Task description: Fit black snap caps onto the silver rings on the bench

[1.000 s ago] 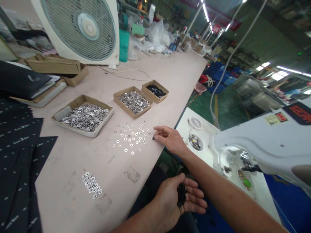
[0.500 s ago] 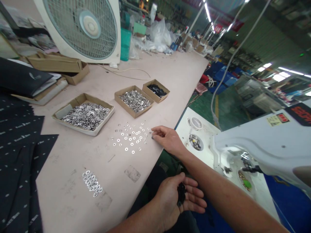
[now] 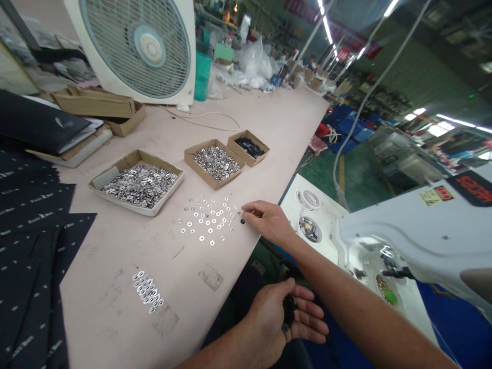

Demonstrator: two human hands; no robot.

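My left hand (image 3: 269, 318) is palm up beyond the table edge, cupped around several small black snap-button pieces (image 3: 288, 310). At the table's right edge, my right hand (image 3: 265, 218) has thumb and index finger drawn together; whether anything is between them is hidden. One black button piece (image 3: 242, 221) lies on the table just below those fingertips. To their left are many loose silver metal snap pieces (image 3: 208, 222), scattered on the tabletop. A tight group of silver snap pieces (image 3: 147, 291) lies in rows nearer to me.
Open cardboard boxes hold silver snap parts (image 3: 140, 185), more silver parts (image 3: 217, 163) and black pieces (image 3: 249, 147). A box fan (image 3: 149, 48) stands behind them. Dark printed fabric (image 3: 34, 256) covers the left side. A white machine (image 3: 407, 215) is at the right.
The black piece by my right fingertips now shows plainly on the table, apart from the thumb. My left hand stays cupped around its pieces. The view has shifted slightly.
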